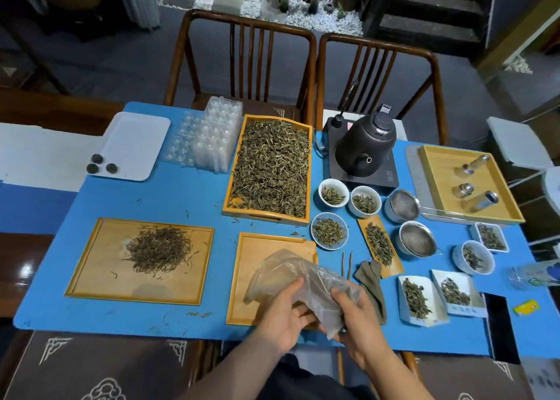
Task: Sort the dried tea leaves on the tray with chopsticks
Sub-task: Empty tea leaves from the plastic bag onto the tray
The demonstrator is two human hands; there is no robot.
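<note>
1. The dried tea leaves (159, 248) lie in a loose, dark, wiry heap on a flat wooden tray (91, 284) at about 9 o'clock from the hands; a few stray strands sit apart from the heap on the wood.
2. The chopsticks (347, 265) — two thin brown sticks — rest on the blue mat (197, 199) at roughly 1 o'clock from the hands, untouched, just beside a folded olive cloth (374, 284).
3. The left hand (280, 318) and right hand (353, 321) are both closed on a crumpled clear plastic bag (291, 275), held over a bare wooden tray (251, 266) at the near edge.
4. At 12 o'clock stands a deep wooden tray (235, 201) full of leaves, a dark kettle (365, 148) at 1 o'clock, white bowls (333, 193) of leaves below it, and two metal strainers (403, 205) further right.
5. The bag and both hands sit between the person and the chopsticks' near ends.
6. The chopsticks lie side by side, long axis running near to far, toward 12 o'clock; the leaf heap spreads wider from left to right.
</note>
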